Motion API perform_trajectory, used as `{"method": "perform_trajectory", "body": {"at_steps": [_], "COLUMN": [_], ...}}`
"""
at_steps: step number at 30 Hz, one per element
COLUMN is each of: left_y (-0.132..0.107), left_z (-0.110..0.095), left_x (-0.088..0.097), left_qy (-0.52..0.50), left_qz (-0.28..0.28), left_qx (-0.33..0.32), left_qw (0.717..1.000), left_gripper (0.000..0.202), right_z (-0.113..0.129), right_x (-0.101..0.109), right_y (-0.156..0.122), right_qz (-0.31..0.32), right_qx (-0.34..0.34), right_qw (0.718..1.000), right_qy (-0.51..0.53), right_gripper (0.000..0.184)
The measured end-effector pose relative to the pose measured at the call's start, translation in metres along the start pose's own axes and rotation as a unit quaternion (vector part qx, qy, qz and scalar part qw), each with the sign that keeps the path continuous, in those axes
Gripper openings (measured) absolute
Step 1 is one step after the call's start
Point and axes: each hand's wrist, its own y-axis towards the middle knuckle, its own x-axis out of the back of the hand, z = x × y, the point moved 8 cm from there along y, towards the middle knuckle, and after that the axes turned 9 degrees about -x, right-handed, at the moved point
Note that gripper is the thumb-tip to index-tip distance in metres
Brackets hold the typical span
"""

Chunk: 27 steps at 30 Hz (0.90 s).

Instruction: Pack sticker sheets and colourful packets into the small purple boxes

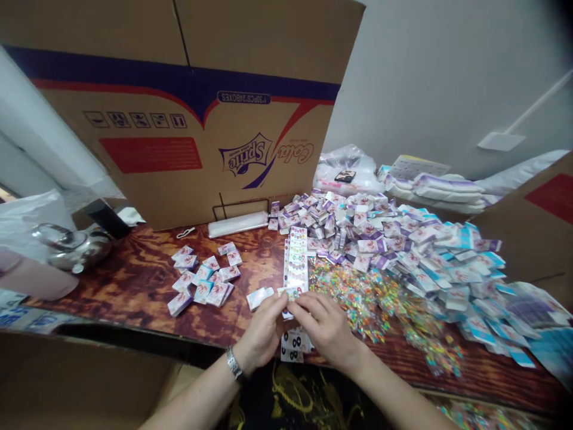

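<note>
My left hand [262,331] and my right hand [324,325] meet at the middle of the table's front edge, their fingertips pinching a small white card [289,297] between them. Just behind it lies a long printed strip [296,258] with rows of coloured dots. A small white box [259,298] sits beside my left hand. Black-and-white printed cards [292,346] lie below my hands. Clear packets of colourful small items [358,304] spread right of my right hand. A heap of small white boxes [385,245] fills the table behind them, and a smaller group of boxes [203,278] stands left.
A large cardboard carton [179,107] printed "Cola Sprite" stands at the back of the brown wood-grain table [134,280]. A steel kettle [71,246] sits far left. White plastic bags [347,176] and stacked wrapped packs [434,191] lie behind the heap, with another carton [532,227] at right.
</note>
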Motion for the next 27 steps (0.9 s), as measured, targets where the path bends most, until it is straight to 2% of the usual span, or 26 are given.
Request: {"method": "perform_trajectory", "body": {"at_steps": [2,4,8,11,14,16,18,21,23,25,27], "left_y": [0.002,0.002,0.000,-0.001,-0.004,-0.005,-0.005,-0.006,-0.009,-0.011,-0.012], "left_z": [-0.001,0.000,0.002,0.003,0.004,0.001,-0.008,-0.024,-0.029,-0.031,-0.032], "left_x": [0.004,0.005,0.005,0.002,-0.003,-0.002,0.001,0.000,-0.003,-0.003,0.000], "left_qy": [0.049,0.096,0.130,0.118,0.114,0.168,0.290,0.489,0.556,0.584,0.596], "left_qz": [0.019,0.061,0.125,0.153,0.178,0.181,0.176,0.182,0.185,0.174,0.153], "left_qx": [-0.014,-0.010,0.012,0.014,0.025,0.012,-0.042,-0.148,-0.205,-0.248,-0.271], "left_qw": [0.999,0.993,0.983,0.981,0.977,0.969,0.940,0.840,0.784,0.753,0.740], "left_gripper": [0.022,0.026,0.037,0.045,0.038,0.035,0.030,0.019,0.018,0.017,0.016], "right_z": [-0.008,-0.017,-0.038,-0.041,-0.040,-0.038,-0.036,-0.034,-0.033,-0.032,-0.032], "right_x": [-0.004,-0.008,-0.009,-0.011,-0.009,-0.008,-0.011,-0.016,-0.018,-0.019,-0.018], "right_y": [0.003,0.006,0.006,0.007,0.005,0.003,-0.001,-0.007,-0.011,-0.014,-0.018], "right_qz": [0.046,0.096,0.111,0.108,0.072,0.061,0.071,0.088,0.081,0.059,0.036], "right_qx": [-0.054,-0.110,-0.231,-0.233,-0.218,-0.213,-0.217,-0.234,-0.247,-0.269,-0.294], "right_qw": [0.995,0.979,0.939,0.936,0.947,0.951,0.948,0.933,0.924,0.913,0.903], "right_qy": [0.065,0.144,0.231,0.240,0.226,0.214,0.223,0.260,0.282,0.300,0.310], "right_gripper": [0.023,0.020,0.022,0.014,0.014,0.015,0.015,0.014,0.015,0.016,0.015]}}
